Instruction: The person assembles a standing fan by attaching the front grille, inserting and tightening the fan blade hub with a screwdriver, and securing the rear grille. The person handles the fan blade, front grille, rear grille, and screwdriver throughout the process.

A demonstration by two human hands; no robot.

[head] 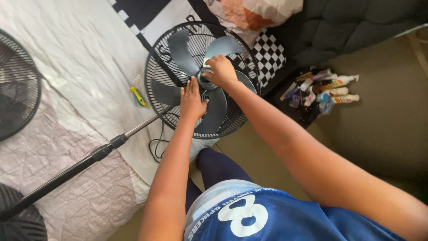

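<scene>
Two hands on the fan here. The right hand sits on the hub cap at the middle of the blades, fingers curled round it in a snug grip. The left hand lies flat and spread wide just below the hub, palm pressed on a blade, holding nothing.

The blades are grey and sit inside the rear grille, a round black wire cage lying face up, half on the bed and half hanging past its edge. From the grille's lower left a pole runs off toward the bottom-left corner, chrome near the grille, then black. A black cord loops under the grille's lower rim.

Left of the grille, on the white cover, lies a small screwdriver with a yellow and green handle. Further left, at the frame edge, is another grille, well apart from the fan. A black-and-white checked cloth peeks out at the grille's upper right, with a pillow above it.

Right of the grille, down on the floor, there's a cluster of bottles and tubes on a dark tray. Nearest the camera: blue jersey, dark leggings.
</scene>
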